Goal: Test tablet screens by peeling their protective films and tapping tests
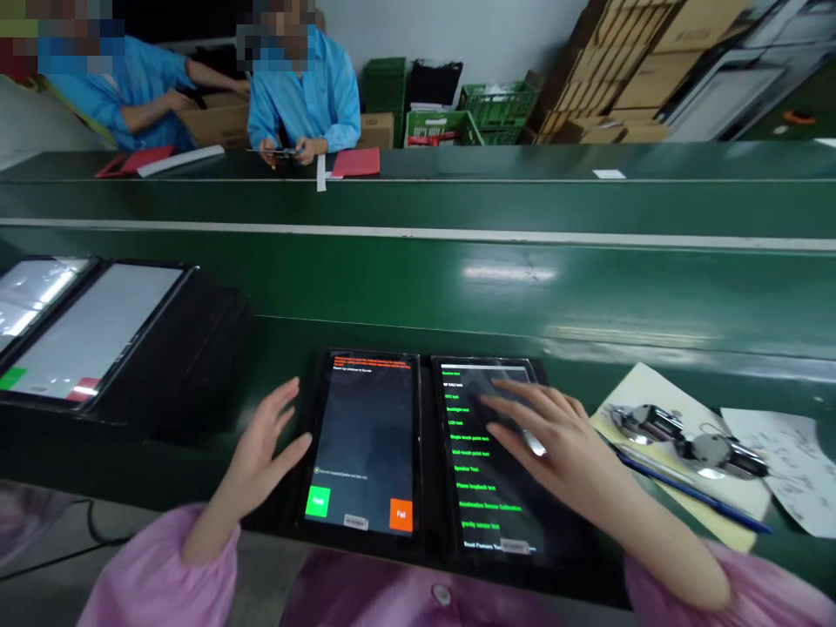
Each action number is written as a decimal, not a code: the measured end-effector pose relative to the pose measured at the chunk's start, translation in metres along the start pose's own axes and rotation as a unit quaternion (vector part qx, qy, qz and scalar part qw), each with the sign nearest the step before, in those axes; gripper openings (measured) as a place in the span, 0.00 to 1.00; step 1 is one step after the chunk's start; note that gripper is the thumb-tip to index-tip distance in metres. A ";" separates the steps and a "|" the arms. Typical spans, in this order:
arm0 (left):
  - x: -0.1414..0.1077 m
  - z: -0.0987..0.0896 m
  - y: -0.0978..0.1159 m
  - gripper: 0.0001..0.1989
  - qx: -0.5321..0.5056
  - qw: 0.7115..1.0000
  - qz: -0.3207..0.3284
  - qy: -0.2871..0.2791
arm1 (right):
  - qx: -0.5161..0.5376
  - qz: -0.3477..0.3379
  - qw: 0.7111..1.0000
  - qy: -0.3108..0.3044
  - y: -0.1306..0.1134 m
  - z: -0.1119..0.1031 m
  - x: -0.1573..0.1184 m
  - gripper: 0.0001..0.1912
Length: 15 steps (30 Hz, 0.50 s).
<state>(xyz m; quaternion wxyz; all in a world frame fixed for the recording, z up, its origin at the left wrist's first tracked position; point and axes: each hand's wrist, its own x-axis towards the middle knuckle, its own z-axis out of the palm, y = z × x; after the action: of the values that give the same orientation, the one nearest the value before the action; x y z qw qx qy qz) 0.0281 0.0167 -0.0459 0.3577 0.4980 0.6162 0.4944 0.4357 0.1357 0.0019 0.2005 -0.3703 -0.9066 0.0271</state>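
Two tablets lie side by side before me on the green bench. The left tablet (366, 418) shows a dark screen with red text on top, a green Pass button and an orange Fail button. Beside its left edge is my left hand (265, 453), fingers apart and holding nothing. On the right tablet (487, 479) runs a list of mostly green test names. My right hand (545, 431) is over that screen's upper right, its fingers spread and empty. Whether its fingertips touch the glass I cannot tell. Part of the list's screen is hidden under this hand.
More tablets (97, 326) with pale screens rest on a dark stack at left. Right of me are papers (724, 509), small metal motor-like parts (711, 451) and a blue pen (696, 492). Across the bench sit two people in blue (333, 87), with green crates (500, 104) and cartons (607, 65) behind.
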 end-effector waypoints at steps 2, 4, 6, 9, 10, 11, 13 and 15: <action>0.043 0.010 0.016 0.28 0.116 0.990 0.063 -0.051 | -0.045 0.023 0.999 -0.018 0.010 0.017 0.027 0.21; 0.074 0.020 0.027 0.25 0.263 0.958 0.098 -0.066 | -0.072 0.026 0.997 -0.023 0.014 0.032 0.045 0.21; 0.084 0.025 0.031 0.23 0.378 0.915 0.116 -0.080 | -0.073 0.010 0.997 -0.019 0.012 0.037 0.049 0.19; 0.071 0.016 0.028 0.20 0.445 0.876 0.143 -0.121 | -0.050 -0.027 0.998 -0.019 0.007 0.029 0.037 0.18; 0.066 0.011 0.027 0.20 0.447 0.873 0.152 -0.123 | -0.043 -0.034 0.998 -0.013 0.006 0.025 0.032 0.19; 0.062 0.006 0.026 0.19 0.445 0.874 0.159 -0.116 | -0.038 -0.036 0.999 -0.002 0.005 0.022 0.028 0.19; 0.061 0.002 0.025 0.20 0.435 0.879 0.168 -0.095 | -0.044 -0.023 0.998 0.023 0.007 0.020 0.025 0.19; 0.069 0.005 0.025 0.20 0.428 0.883 0.172 -0.086 | -0.066 -0.004 0.997 0.034 0.010 0.024 0.030 0.18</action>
<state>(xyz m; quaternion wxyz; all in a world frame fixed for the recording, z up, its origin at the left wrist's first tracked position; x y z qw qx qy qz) 0.0219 0.0847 -0.0191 0.0710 0.7413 0.6394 0.1911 0.4142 0.1660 -0.0115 0.2065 -0.3794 -0.9007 -0.0462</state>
